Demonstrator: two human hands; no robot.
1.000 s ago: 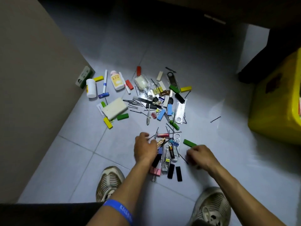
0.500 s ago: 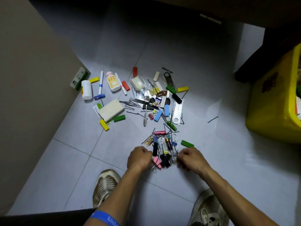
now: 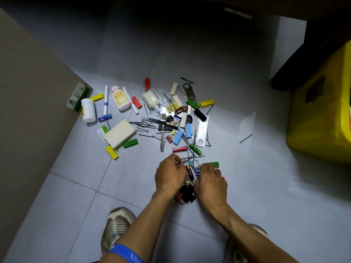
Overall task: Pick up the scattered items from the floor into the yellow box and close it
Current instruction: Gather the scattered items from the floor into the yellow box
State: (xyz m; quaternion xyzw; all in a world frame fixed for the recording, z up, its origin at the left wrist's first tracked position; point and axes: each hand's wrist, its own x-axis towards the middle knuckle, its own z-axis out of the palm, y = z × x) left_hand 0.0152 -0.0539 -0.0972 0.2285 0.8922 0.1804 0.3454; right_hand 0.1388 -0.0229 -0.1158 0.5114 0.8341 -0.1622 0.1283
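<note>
Down low, grey tile floor (image 3: 247,196) seen, brown wall (image 3: 28,92) at left, yellow box (image 3: 319,120) at right edge. Small items (image 3: 167,118) spread on floor. Left hand (image 3: 170,176) and right hand (image 3: 211,180) now pushed close together, fingers curled round little pile (image 3: 188,188) between them; half a second ago, hands wider apart.

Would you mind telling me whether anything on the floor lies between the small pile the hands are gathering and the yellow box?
Nothing visible blocks that path. Between the pile cupped by the left hand and right hand and the yellow box is bare tile, apart from one flat hairpin. The box's opening is out of frame.
</note>
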